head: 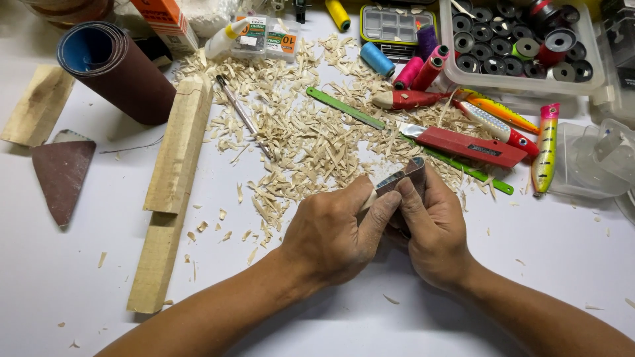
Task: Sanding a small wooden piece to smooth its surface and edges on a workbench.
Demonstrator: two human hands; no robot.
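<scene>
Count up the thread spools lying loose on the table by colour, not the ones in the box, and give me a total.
Blue thread spool: 1
Pink thread spools: 2
Purple thread spool: 1
Yellow thread spool: 1
Total: 5
</scene>
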